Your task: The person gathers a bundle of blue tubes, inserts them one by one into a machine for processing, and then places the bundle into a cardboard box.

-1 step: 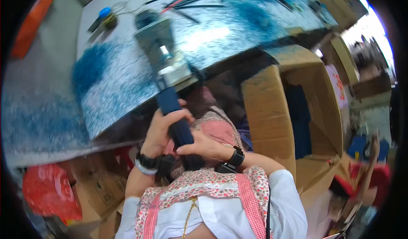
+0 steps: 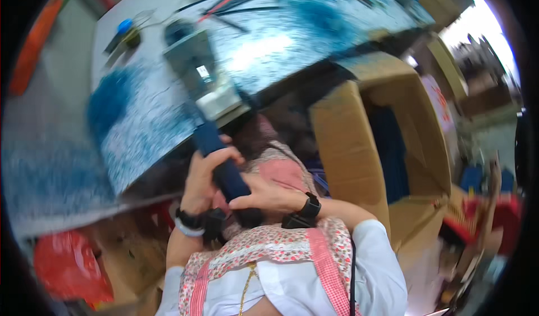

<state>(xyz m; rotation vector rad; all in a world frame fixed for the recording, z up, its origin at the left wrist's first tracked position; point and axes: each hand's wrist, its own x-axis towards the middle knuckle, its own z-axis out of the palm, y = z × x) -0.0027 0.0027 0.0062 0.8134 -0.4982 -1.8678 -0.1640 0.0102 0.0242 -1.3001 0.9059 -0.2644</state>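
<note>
Head view, the only one: left hand [image 2: 203,176] wrapped closed around the upper part of a dark blue handle [image 2: 222,164], right hand [image 2: 268,197] clamped on the same handle lower down, nearer the body, fingers curled over it. Handle rising to a boxy grey-and-white tool head [image 2: 202,74], held up in front of the chest over the near edge of the blue-speckled worktop [image 2: 146,119] — not resting on it, as far as can be told. Dark watch [image 2: 306,210] on the right wrist, a dark band and a pale bangle on the left. Farther off on the worktop, a scatter of thin rods and pens [image 2: 236,4] and a small blue-capped item [image 2: 124,26] at the far left. To the right, an open cardboard box [image 2: 348,147] with dark blue contents; at the near left, something red [image 2: 70,265] on the floor. Risks, judged from this: top-heavy tool, so a slack grip could tip the head onto the worktop edge; blur in the frame hints at motion — a swing rightward could clip the box flap.
</note>
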